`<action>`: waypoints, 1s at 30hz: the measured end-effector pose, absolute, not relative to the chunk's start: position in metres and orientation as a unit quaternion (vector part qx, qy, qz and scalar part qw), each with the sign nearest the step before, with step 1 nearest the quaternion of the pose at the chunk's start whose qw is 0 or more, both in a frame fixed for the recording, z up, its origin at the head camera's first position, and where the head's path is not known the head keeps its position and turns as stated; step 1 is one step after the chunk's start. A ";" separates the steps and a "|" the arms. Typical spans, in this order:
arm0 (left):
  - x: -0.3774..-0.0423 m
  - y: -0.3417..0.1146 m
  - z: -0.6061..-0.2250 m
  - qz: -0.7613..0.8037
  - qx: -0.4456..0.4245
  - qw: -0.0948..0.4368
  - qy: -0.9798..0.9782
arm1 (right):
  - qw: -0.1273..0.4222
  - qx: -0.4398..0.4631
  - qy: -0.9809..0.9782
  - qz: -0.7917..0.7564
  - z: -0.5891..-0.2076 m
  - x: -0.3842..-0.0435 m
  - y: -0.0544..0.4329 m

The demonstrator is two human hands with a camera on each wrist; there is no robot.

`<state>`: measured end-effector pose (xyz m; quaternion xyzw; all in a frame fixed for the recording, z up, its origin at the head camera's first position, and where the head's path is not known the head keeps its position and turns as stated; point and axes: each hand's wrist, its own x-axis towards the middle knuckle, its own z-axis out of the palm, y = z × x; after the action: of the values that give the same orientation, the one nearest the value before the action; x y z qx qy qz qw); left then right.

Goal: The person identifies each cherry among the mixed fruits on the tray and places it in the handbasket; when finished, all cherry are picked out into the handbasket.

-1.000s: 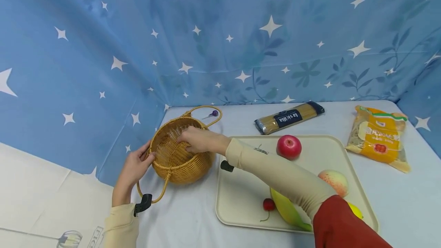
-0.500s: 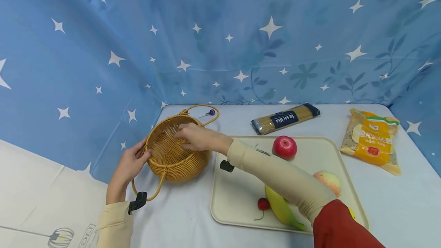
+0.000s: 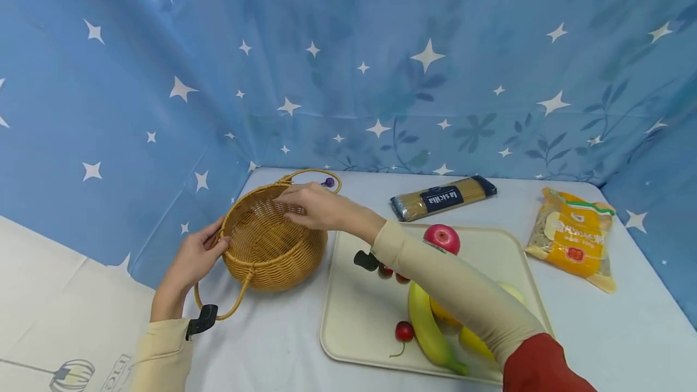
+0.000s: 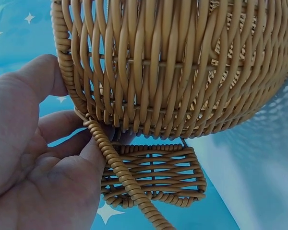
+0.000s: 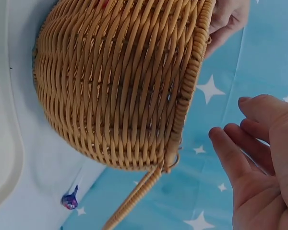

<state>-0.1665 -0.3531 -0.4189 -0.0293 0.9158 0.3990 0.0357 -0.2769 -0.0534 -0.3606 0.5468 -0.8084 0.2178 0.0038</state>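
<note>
A round wicker basket (image 3: 288, 268) stands tilted on the left of the table, its opening facing up and toward me. My left hand (image 3: 190, 259) grips its left rim; in the left wrist view the thumb lies on one side of the rim and the fingers (image 4: 62, 125) behind it. My right hand (image 3: 318, 205) hovers over the basket's right rim, fingers loosely extended and holding nothing. The right wrist view shows that hand (image 5: 259, 163) apart from the rim (image 5: 185, 91). A speck of red shows through the weave there.
Right of the basket, a cream tray (image 3: 354, 319) bears a banana (image 3: 427, 331), a cherry (image 3: 404, 331), a red apple (image 3: 442, 238) and other fruit partly under my right arm. Behind lie a spaghetti pack (image 3: 443, 197), a yellow food bag (image 3: 572, 238) and a purple-wrapped lollipop (image 3: 328, 182).
My right hand has risen from inside the basket to above its right rim, fingers spreading. The left hand keeps its grip on the rim. The head view has shifted slightly.
</note>
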 end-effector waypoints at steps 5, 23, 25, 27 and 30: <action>-0.166 -0.357 -0.420 0.399 -0.028 0.046 0.915 | 0.013 0.549 -0.805 0.225 -0.360 -0.280 -0.042; -0.169 -0.359 -0.417 0.391 -0.039 0.052 0.918 | 0.028 0.563 -0.784 0.259 -0.343 -0.282 0.025; -0.169 -0.360 -0.417 0.393 -0.040 0.054 0.917 | 0.013 0.560 -0.788 0.255 -0.347 -0.283 0.035; -0.169 -0.360 -0.416 0.393 -0.041 0.056 0.917 | -0.020 0.558 -0.794 0.239 -0.351 -0.284 0.045; -0.170 -0.360 -0.416 0.398 -0.042 0.062 0.914 | -0.082 0.555 -0.805 0.194 -0.358 -0.284 0.057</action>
<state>-0.1697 -0.3601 -0.4158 -0.0424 0.9145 0.3976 0.0620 -0.2839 0.0569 -0.3585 0.5548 -0.8050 0.1935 -0.0815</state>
